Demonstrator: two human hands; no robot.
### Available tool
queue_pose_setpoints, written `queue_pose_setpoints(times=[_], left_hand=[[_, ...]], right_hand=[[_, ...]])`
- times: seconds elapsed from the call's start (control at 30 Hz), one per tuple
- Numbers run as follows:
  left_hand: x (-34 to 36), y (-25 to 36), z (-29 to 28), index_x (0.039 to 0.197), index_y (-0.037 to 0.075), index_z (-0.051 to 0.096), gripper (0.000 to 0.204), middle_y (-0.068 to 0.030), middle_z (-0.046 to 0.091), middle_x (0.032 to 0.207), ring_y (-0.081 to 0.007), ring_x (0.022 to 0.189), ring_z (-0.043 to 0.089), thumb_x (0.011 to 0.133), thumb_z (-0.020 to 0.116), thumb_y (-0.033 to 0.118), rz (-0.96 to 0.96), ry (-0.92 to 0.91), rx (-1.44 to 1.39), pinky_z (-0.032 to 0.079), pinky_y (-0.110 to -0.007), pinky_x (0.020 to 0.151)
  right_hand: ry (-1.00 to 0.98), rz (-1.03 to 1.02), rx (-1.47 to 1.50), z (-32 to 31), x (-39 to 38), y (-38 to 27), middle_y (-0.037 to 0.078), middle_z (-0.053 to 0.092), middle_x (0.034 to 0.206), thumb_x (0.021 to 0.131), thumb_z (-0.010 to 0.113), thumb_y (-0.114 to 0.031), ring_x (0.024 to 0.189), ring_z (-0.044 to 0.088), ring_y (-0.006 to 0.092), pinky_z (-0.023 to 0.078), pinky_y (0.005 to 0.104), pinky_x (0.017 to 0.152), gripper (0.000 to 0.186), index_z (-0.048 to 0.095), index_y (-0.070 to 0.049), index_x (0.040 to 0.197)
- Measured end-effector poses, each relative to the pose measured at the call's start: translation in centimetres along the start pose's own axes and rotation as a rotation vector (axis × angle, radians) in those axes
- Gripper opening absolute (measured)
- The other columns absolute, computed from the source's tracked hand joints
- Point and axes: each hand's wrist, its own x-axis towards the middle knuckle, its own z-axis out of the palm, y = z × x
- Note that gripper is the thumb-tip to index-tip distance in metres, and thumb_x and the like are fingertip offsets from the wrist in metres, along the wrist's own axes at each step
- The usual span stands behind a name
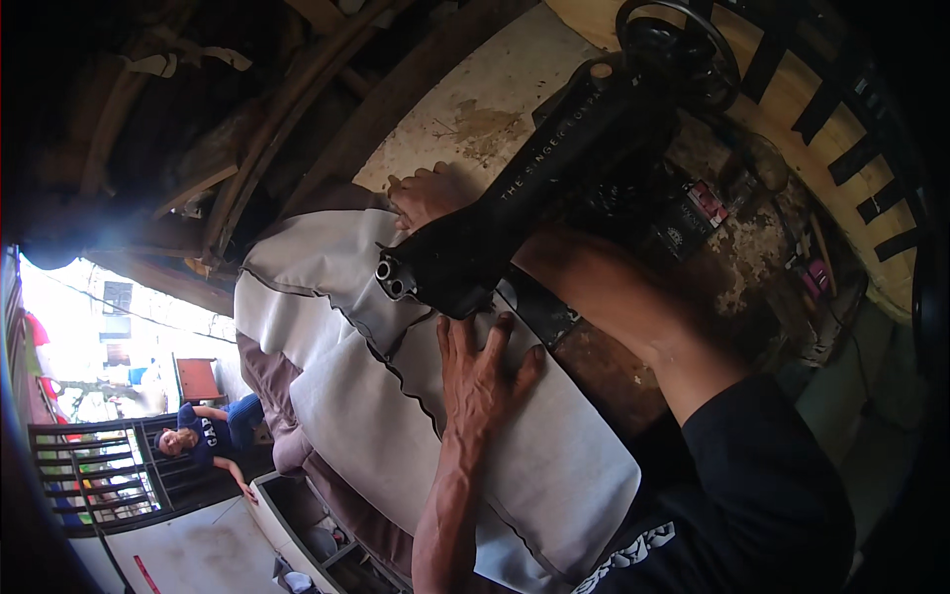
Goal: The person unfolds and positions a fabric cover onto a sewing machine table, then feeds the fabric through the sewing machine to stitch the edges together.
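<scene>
1. Railing (94,470) with dark bars stands at the far left, bright daylight behind it.
2. Next I make out a pale counter (188,549), and beyond it a person in a dark blue shirt (223,436), one arm reaching down to the counter's edge.
3. Mauve cloth (272,391) bunches out along the left side of the work.
4. I see the pale sheet (366,426) spread across the middle, under the machine's head and toward the wearer, a dark wavy line running over it.
5. Beyond the machine's head I find the right hand (430,198), fingers bent, at the sheet's far edge; I cannot tell whether it pinches any material.
6. Nearer, the left hand (480,371) lies palm down on the sheet, fingers spread wide and gripping nothing, fingertips just beside the machine's head.
7. The black sewing machine (515,188) slants up to the right, toward its handwheel (683,40).
8. The right forearm (633,307) passes behind the machine's arm from a black sleeve (772,475).
9. Farther right I spot a small pink object (817,274).
</scene>
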Motion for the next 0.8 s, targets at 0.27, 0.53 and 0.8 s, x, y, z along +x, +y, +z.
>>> queue_pose_setpoints(times=[0.27,0.53,0.8], left_hand=[[0.0,-0.6,0.2,0.119,0.009,0.071,0.049,-0.0247,0.049,0.135,-0.0492,0.130,0.045,0.078,0.085,0.030,-0.068,0.011,-0.024,0.045,-0.061,0.106],[0.5,-1.4,0.0,0.110,0.010,0.075,0.041,-0.0200,0.053,0.129,-0.0450,0.125,0.048,0.075,0.087,0.028,-0.030,0.010,-0.011,0.046,-0.059,0.103],[1.6,-2.4,-0.3,0.096,0.012,0.076,0.030,-0.0097,0.069,0.116,-0.0360,0.113,0.060,0.073,0.089,0.027,0.126,0.050,-0.021,0.045,-0.053,0.096]], right_hand=[[-0.011,0.030,0.072,0.3,0.6,-0.1,0.007,0.071,0.107,0.088,0.075,-0.042,0.111,0.065,0.0304,0.041,0.0504,0.098,0.035,0.070,-0.011,0.103],[-0.005,0.050,0.038,0.5,1.4,-0.4,0.007,0.072,0.109,0.090,0.074,-0.038,0.113,0.065,0.0293,0.041,0.0499,0.099,0.031,0.071,-0.010,0.104],[-0.063,0.064,0.042,0.0,2.4,-0.1,0.015,0.073,0.109,0.095,0.069,-0.037,0.116,0.064,0.0340,0.042,0.0524,0.101,0.034,0.072,-0.006,0.108]])
